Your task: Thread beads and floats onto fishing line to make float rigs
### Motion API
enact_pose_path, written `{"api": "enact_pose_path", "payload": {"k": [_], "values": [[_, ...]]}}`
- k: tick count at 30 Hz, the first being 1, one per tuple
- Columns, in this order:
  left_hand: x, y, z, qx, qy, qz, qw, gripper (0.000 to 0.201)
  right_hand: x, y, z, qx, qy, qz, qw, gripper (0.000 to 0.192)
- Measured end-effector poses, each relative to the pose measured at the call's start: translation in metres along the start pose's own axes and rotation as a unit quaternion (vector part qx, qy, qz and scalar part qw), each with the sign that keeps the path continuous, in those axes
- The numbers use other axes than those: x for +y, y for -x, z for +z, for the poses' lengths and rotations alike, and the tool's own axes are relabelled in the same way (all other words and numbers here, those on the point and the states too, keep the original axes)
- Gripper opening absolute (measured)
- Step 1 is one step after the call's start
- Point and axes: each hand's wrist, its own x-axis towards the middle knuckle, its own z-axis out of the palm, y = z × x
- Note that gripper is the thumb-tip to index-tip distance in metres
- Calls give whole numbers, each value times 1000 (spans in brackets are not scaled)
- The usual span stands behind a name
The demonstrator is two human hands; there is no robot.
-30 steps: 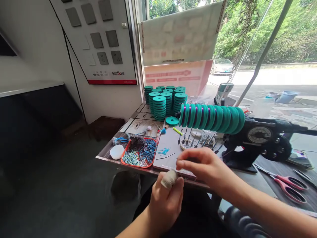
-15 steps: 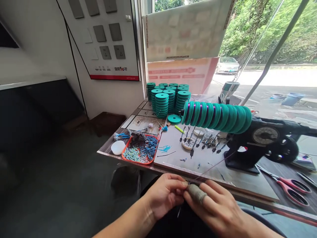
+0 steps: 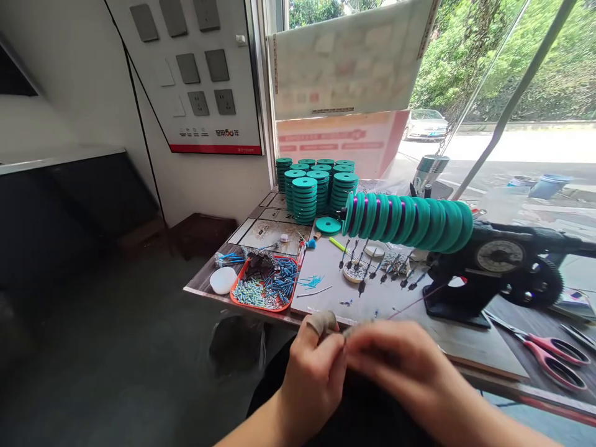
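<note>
My left hand [image 3: 313, 372] and my right hand [image 3: 395, 363] meet just below the table's front edge, fingertips pinched together on a thin purple line [image 3: 410, 305]. That line runs up and right toward the black winding machine [image 3: 493, 264]. A cloth wrap covers my left thumb tip. My right hand is blurred, so what lies between the fingers is not clear. A row of teal spools [image 3: 405, 218] wound with purple line sits on the machine's shaft.
Stacks of teal spools [image 3: 313, 186] stand at the table's back. An orange tray [image 3: 265, 282] holds small beads and tubes, with a white round pad [image 3: 222, 280] beside it. Small dark floats [image 3: 372, 267] lie mid-table. Red scissors [image 3: 554, 351] rest at the right.
A second ago my right hand reached over the table edge. It then drew back to meet my left hand, and both have since risen slightly, still pinching the line.
</note>
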Motion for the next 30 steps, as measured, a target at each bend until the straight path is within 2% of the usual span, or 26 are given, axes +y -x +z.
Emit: {"api": "enact_pose_path", "payload": {"k": [1, 3, 5, 6, 7, 8, 9, 10, 11, 12, 13, 14, 15, 16, 18, 20, 24, 27, 30], "values": [[-3, 3, 2, 47, -59, 61, 995, 18, -4, -13, -5, -5, -45, 51, 998, 18], [-7, 6, 5, 111, -143, 138, 974, 18, -10, -39, -10, -38, -87, 108, 990, 19], [-7, 4, 5, 121, -161, 170, 965, 20, -10, -58, -10, -66, -83, 120, 987, 17], [-6, 1, 5, 108, -142, 169, 969, 22, -10, -62, -8, -74, -73, 118, 988, 16], [-4, -2, 3, 91, -101, 146, 980, 23, -9, -63, -7, -75, -61, 112, 989, 16], [-2, -6, 1, 67, -38, 88, 993, 21, -7, -60, -7, -71, -51, 111, 990, 14], [0, -10, 0, 37, 58, -19, 997, 18, -5, -52, -7, -54, -30, 97, 993, 12], [2, -14, -2, 2, 173, -155, 973, 12, -3, -42, -8, -23, 9, 61, 998, 11], [2, -17, -3, -36, 289, -299, 909, 6, 0, -30, -10, 12, 54, 18, 998, 9], [2, -21, -4, -72, 395, -423, 812, 4, 3, -18, -12, 67, 152, -95, 981, 13], [2, -23, -4, -98, 453, -489, 739, 7, 7, -5, -14, 95, 245, -208, 942, 16], [1, -25, -3, -119, 492, -529, 681, 9, 10, 5, -14, 87, 316, -295, 897, 21], [-1, -26, -3, -132, 513, -547, 648, 11, 14, 14, -14, 66, 366, -348, 861, 25], [-2, -26, -2, -140, 523, -553, 634, 13, 17, 20, -12, 41, 396, -378, 836, 28], [-3, -26, -1, -147, 544, -567, 601, 15, 21, 25, -8, 18, 420, -393, 818, 30], [-2, -25, -1, -144, 558, -575, 581, 17, 22, 24, -6, 26, 421, -398, 814, 31], [-1, -26, -3, -145, 573, -582, 559, 16, 18, 21, -11, 37, 409, -393, 822, 34], [-3, -26, -3, -148, 574, -582, 556, 16, 18, 21, -11, 46, 412, -394, 820, 32], [-5, -24, -1, -154, 567, -577, 568, 17, 23, 21, -7, 50, 410, -395, 821, 31]]}}
